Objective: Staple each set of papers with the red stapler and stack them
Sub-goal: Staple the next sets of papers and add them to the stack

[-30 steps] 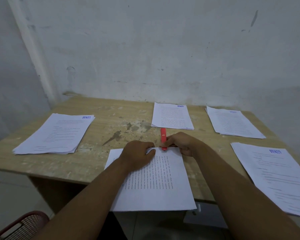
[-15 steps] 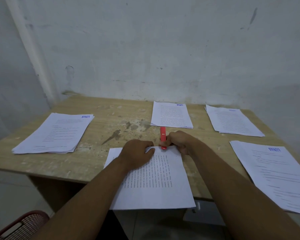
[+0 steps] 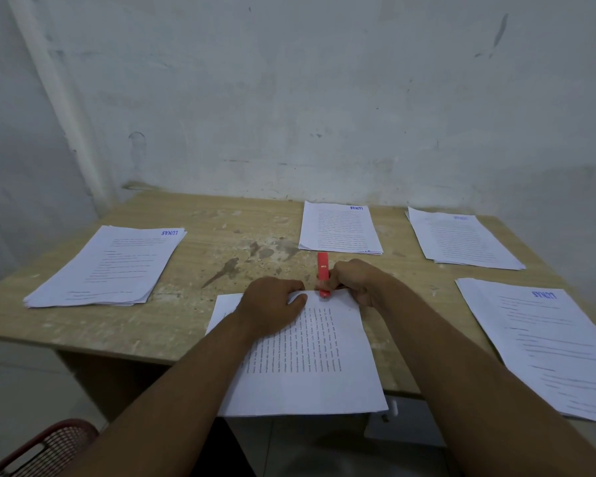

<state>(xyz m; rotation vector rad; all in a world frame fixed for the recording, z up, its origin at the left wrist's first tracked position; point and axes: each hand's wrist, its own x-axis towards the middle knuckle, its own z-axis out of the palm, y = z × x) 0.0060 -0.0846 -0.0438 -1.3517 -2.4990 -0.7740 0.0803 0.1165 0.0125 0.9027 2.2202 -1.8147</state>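
**At the near edge of the table, stapler on the paper's far edge**

Close to the near edge of the table (image 3: 193, 256), both forearms reach in from below and meet over one set of papers (image 3: 324, 373), which lies with its near end hanging past the table's lip.

The left hand (image 3: 272, 304) sits knuckles-up on the far left part of that set, its thumb laid flat on the sheet and pointing right. Its fingers bend down beyond the knuckles, and from where I stand I cannot tell whether they pinch the edge or only press on it.

The right hand (image 3: 355, 280) is just beside it, fingers curled and grasping the red stapler (image 3: 322, 270). The stapler points away toward the wall, with its near end on the far edge of the set, about midway along that edge, and its far end out over bare table.

Four other lots of paper lie well apart from this:
- a thick left stack (image 3: 107, 266)
- a far middle stack (image 3: 339, 228), just beyond the stapler
- a far right stack (image 3: 461, 239)
- a right stack (image 3: 551, 346) running to the near edge

A red mesh basket (image 3: 42, 449) shows low at the near left, below the table.
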